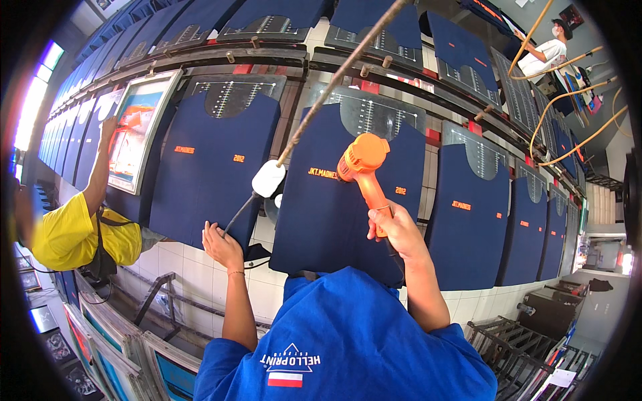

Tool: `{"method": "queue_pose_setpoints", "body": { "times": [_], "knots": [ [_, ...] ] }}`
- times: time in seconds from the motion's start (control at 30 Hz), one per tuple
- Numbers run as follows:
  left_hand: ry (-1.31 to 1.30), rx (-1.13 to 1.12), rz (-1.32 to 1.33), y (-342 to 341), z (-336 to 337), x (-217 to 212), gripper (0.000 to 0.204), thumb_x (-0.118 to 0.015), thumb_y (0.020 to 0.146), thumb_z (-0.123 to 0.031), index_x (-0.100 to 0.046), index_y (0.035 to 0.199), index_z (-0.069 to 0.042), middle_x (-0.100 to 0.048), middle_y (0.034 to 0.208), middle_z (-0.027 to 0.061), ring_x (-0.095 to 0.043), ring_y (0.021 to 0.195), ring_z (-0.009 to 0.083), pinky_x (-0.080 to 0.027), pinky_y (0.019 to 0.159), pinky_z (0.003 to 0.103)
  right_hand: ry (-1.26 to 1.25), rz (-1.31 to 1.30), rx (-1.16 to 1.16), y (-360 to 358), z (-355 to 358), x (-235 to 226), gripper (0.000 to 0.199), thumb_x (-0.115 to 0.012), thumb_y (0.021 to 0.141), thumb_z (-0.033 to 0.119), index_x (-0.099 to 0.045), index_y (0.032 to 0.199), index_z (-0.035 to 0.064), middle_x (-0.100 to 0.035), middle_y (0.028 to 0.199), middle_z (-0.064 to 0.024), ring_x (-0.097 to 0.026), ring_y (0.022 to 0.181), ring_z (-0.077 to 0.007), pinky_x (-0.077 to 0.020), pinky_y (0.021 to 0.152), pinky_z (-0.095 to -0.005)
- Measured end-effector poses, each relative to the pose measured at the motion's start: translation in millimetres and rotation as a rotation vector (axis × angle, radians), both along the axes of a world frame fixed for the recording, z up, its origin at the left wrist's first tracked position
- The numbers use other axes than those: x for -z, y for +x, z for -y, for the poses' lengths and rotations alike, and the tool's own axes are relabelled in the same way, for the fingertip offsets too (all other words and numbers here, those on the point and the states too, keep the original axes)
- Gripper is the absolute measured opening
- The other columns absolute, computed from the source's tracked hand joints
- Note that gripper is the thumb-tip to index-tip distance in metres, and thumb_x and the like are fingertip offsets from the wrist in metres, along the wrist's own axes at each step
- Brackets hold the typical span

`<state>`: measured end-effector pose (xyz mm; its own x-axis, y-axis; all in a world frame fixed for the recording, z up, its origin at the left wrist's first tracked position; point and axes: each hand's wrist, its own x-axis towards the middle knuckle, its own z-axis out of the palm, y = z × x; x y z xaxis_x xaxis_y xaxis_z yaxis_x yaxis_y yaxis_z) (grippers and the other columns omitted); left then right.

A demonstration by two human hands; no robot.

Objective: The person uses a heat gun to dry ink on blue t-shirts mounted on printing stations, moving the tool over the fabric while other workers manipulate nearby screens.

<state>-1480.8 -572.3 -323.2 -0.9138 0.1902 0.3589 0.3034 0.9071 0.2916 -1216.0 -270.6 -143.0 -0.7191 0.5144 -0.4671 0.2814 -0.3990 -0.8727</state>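
Note:
My right hand (396, 230) grips the handle of an orange heat gun (363, 160), whose nozzle points at a navy shirt (341, 200) with small orange print, stretched on a printing board. My left hand (223, 244) sits at the lower edge of the neighbouring navy shirt (210, 174), fingers curled around a thin black cable (239, 214). The cable runs up to a white plug block (269, 178) hanging from a taut cord (341, 73). My blue shirt (348, 341) fills the lower middle.
Navy shirts on boards run in long curved rows left and right. A person in yellow (73, 234) at the left holds a printing screen frame (137, 130). Another person in white (545, 53) stands at top right, by yellow hoses (568, 113). More screens (114, 334) lean at bottom left, with racks (515, 347) at bottom right.

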Motion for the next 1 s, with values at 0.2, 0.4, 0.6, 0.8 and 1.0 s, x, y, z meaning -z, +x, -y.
{"method": "queue_pose_setpoints", "body": {
  "times": [0.2,0.4,0.6,0.8,1.0],
  "knots": [
    [0.0,0.019,-0.002,-3,2,1,0.023,-0.051,0.095,-0.013,-0.062,0.113,-0.002,-0.057,0.134,0.0135,-0.048,0.126,0.035,-0.036,0.105,0.046,0.003,0.003,0.005,0,3,-2,0.03,-0.065,0.092,0.034,-0.056,0.099,0.0059,-0.059,0.073,-0.001,-0.061,0.061,-0.011,-0.0461,0.054,-0.0241],
    [0.009,0.027,0.023,0,-1,-2,0.025,-0.054,0.094,-0.017,-0.061,0.113,-0.002,-0.057,0.134,0.0139,-0.047,0.127,0.0351,-0.035,0.106,0.047,-0.008,-0.004,0.069,-4,14,-4,0.031,-0.065,0.091,0.035,-0.058,0.098,0.0053,-0.059,0.071,-0.001,-0.06,0.06,-0.0108,-0.0456,0.054,-0.0243],
    [0.0,0.105,0.018,-2,4,-6,0.026,-0.054,0.094,-0.014,-0.06,0.115,-0.001,-0.056,0.135,0.0162,-0.047,0.127,0.0368,-0.035,0.106,0.047,0.024,-0.028,0.092,-13,26,-1,0.029,-0.065,0.091,0.033,-0.057,0.097,0.0054,-0.059,0.07,-0.0012,-0.06,0.059,-0.011,-0.0449,0.052,-0.0235],
    [0.094,0.281,0.06,-9,27,-6,0.023,-0.048,0.095,-0.005,-0.059,0.115,0.0,-0.052,0.137,0.0194,-0.047,0.126,0.0379,-0.035,0.106,0.046,0.059,0.003,0.122,-23,32,-7,0.029,-0.064,0.091,0.034,-0.058,0.097,0.0054,-0.059,0.07,-0.001,-0.06,0.06,-0.0113,-0.0447,0.053,-0.0241],
    [0.2,0.024,0.051,-32,66,5,0.027,-0.043,0.098,-0.008,-0.057,0.119,0.001,-0.045,0.142,0.0235,-0.04,0.13,0.0417,-0.031,0.108,0.051,0.078,0.069,0.154,-31,35,-15,0.027,-0.063,0.091,0.032,-0.058,0.096,0.0055,-0.059,0.07,-0.001,-0.06,0.06,-0.0111,-0.0443,0.053,-0.0238]
  ]
}}
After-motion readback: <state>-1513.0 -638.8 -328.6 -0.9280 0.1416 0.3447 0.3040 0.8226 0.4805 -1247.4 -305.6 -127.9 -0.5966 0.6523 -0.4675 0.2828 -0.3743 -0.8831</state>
